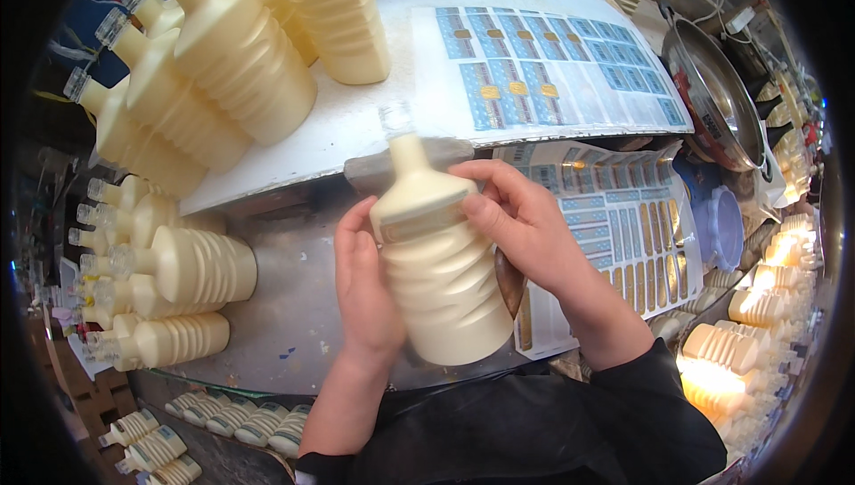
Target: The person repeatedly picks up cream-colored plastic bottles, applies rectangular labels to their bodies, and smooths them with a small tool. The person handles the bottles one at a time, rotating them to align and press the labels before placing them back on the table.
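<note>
A ribbed, cream-coloured bottle (445, 298) with a clear neck is held tilted between my two hands, its neck pointing away from me. Across its shoulder runs a narrow, pale label strip (429, 211). My left hand (363, 293) is closed along the bottle's left side. On the other side, my right hand (525, 227) grips the shoulder, its thumb pressed on the strip's right end. Beyond the bottle, a sheet of blue and gold labels (570, 106) lies on the white tabletop (347, 120). A second label sheet (614, 244) sits lower, beside my right forearm.
Several unlabelled, cream-coloured bottles (240, 57) stand at the far left. More bottles (196, 267) lie below them on the grey surface (294, 307). Labelled bottles (249, 423) line the lower left. At the right are a metal pan (712, 84), a lavender tub (718, 228) and stacked bottles (721, 347).
</note>
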The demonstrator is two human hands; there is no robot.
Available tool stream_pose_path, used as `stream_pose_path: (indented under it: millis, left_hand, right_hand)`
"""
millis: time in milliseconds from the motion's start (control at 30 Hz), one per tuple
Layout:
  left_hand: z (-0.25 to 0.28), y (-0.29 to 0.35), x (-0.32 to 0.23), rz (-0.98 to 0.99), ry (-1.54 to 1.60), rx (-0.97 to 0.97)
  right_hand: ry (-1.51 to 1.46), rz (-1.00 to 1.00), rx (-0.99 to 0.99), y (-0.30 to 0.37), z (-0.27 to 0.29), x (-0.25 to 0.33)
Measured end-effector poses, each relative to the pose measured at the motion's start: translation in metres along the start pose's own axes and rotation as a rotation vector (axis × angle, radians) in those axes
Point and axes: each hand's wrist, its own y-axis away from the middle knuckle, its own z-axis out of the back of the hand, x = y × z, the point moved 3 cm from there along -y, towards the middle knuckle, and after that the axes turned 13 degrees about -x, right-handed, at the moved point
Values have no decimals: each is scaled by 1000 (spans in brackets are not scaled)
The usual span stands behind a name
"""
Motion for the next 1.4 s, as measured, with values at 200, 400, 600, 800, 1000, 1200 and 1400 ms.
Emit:
stream_pose_path:
  millis: [200, 400, 600, 800, 1000, 1200, 1400]
  left_hand:
    - [3, -8, -8, 18, -15, 22]
    - [2, -17, -5, -1, -78, 16]
    - [3, -20, -2, -29, -76, 20]
    - [5, -22, 0, -32, -65, 18]
    - [6, -22, 2, -31, -86, -9]
    - [3, -20, 0, 42, 20, 3]
    - [-1, -17, -2, 3, -76, 54]
  right_hand:
    - [-226, -105, 21, -5, -8, -20]
    - [-189, -127, 10, -4, -9, -19]
    - [-228, -117, 0, -3, -10, -19]
    - [-194, -89, -2, -5, -9, -22]
    - [-192, -104, 3, -4, -8, -21]
    - [-215, -113, 7, -4, -8, -24]
    - [-285, -142, 15, -3, -10, -19]
